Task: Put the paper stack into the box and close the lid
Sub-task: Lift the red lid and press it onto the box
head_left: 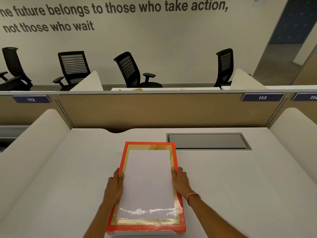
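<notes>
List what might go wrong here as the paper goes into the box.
The white paper stack is held only at its long edges by the left hand and right hand, so sheets may sag or fan. Fingers sit near the orange rectangular box rim and may get pinched. No lid is in view.
</notes>
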`<state>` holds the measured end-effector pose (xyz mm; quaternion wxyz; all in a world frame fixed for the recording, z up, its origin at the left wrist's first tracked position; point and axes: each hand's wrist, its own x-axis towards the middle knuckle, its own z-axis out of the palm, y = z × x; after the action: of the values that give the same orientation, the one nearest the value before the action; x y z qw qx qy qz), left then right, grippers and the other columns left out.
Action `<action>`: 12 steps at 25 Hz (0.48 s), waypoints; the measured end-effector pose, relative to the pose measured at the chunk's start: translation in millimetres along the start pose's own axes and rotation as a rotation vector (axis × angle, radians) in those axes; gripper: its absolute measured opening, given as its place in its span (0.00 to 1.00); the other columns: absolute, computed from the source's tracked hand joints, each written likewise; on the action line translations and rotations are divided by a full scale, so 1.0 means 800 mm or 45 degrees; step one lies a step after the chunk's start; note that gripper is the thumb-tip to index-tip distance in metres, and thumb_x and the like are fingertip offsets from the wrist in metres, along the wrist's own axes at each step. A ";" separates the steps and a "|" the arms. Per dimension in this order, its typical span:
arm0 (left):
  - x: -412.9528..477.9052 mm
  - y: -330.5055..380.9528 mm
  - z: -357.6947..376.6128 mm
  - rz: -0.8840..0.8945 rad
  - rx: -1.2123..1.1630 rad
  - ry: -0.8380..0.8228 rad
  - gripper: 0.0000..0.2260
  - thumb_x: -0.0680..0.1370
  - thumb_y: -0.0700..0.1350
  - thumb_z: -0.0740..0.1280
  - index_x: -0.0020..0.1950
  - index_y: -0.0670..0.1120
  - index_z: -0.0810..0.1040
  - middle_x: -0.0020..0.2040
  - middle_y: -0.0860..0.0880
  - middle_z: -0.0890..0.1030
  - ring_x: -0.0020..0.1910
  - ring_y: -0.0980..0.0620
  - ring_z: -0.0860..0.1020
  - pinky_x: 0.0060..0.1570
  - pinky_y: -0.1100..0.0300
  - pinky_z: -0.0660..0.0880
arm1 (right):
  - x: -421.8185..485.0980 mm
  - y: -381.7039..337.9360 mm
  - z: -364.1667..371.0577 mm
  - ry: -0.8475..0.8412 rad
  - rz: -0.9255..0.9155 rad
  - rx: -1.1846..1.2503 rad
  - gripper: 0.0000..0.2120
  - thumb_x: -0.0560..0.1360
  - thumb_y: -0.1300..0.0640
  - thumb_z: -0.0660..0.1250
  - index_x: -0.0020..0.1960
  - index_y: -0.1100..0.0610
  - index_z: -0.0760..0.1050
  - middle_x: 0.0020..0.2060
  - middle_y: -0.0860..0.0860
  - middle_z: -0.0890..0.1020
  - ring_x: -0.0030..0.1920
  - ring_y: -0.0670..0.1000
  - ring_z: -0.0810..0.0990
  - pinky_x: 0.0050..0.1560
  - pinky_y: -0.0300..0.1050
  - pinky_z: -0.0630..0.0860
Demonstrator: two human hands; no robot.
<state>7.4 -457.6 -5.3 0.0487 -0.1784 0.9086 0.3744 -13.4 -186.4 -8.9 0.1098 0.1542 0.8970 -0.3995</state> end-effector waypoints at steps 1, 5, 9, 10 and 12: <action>0.000 0.000 0.001 -0.003 0.013 0.006 0.26 0.82 0.59 0.47 0.78 0.52 0.58 0.59 0.40 0.75 0.57 0.41 0.77 0.59 0.44 0.75 | 0.001 0.002 0.001 -0.002 -0.003 -0.014 0.24 0.82 0.43 0.48 0.70 0.57 0.63 0.62 0.58 0.73 0.60 0.56 0.76 0.62 0.50 0.76; -0.002 -0.007 0.008 -0.033 0.036 0.018 0.26 0.82 0.58 0.48 0.78 0.49 0.58 0.61 0.39 0.75 0.58 0.41 0.77 0.60 0.43 0.75 | 0.006 0.008 0.007 0.002 -0.033 -0.066 0.23 0.82 0.43 0.49 0.69 0.57 0.63 0.60 0.58 0.74 0.57 0.55 0.77 0.59 0.46 0.78; -0.006 -0.019 0.015 -0.043 0.095 0.006 0.27 0.81 0.59 0.49 0.78 0.49 0.58 0.62 0.40 0.74 0.59 0.41 0.77 0.60 0.42 0.76 | 0.004 0.012 0.014 0.078 -0.061 -0.216 0.27 0.81 0.40 0.50 0.72 0.57 0.61 0.66 0.58 0.72 0.62 0.55 0.75 0.64 0.48 0.76; -0.006 -0.021 0.017 -0.013 0.209 0.054 0.27 0.81 0.59 0.49 0.79 0.49 0.58 0.66 0.40 0.72 0.61 0.40 0.76 0.61 0.41 0.75 | 0.004 0.012 0.016 0.124 -0.078 -0.318 0.31 0.80 0.39 0.49 0.76 0.57 0.57 0.71 0.59 0.68 0.68 0.57 0.71 0.69 0.51 0.72; -0.002 -0.019 0.020 0.144 0.477 0.191 0.30 0.80 0.61 0.48 0.79 0.49 0.56 0.75 0.40 0.65 0.71 0.41 0.70 0.67 0.42 0.70 | 0.004 0.011 0.020 0.200 -0.165 -0.447 0.36 0.79 0.36 0.48 0.80 0.55 0.48 0.79 0.55 0.55 0.78 0.59 0.57 0.76 0.53 0.58</action>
<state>14.0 -455.9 -26.0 -0.0078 -0.1422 0.9720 0.1869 -11.8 -192.3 -26.1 0.0388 0.1055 0.9667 -0.2301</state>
